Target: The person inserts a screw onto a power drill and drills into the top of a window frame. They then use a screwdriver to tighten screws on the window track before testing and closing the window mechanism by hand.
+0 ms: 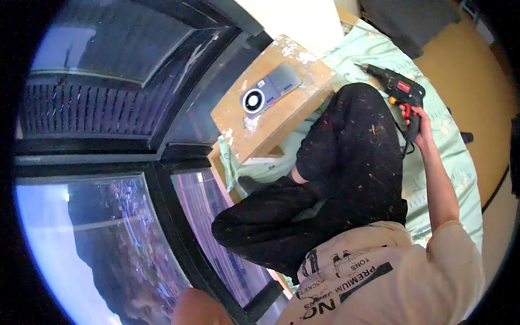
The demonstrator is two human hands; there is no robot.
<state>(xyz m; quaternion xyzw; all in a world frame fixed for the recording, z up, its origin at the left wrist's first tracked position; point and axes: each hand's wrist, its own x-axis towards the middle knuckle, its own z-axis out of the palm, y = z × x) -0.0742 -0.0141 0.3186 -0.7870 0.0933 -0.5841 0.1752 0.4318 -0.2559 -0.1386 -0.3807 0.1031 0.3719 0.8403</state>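
Observation:
My right hand (pixel 421 125) is closed around the handle of a black power drill (pixel 403 89) with red and yellow parts. The drill is over the green bedsheet beside my knee, its bit pointing to the upper left. A cord hangs from its handle. My left hand is out of the frame; only part of that arm or shoulder shows at the bottom edge. A small grey device with a round white-ringed part (pixel 253 101) lies on a paint-spotted wooden board (pixel 230 116) in front of my legs.
Dark-framed windows (pixel 151 189) run along the left. My crossed legs in black trousers (pixel 357 162) rest on the green patterned sheet (pixel 457 179). Dark fabric (pixel 406 21) lies at the top right, by the tan floor (pixel 460 59).

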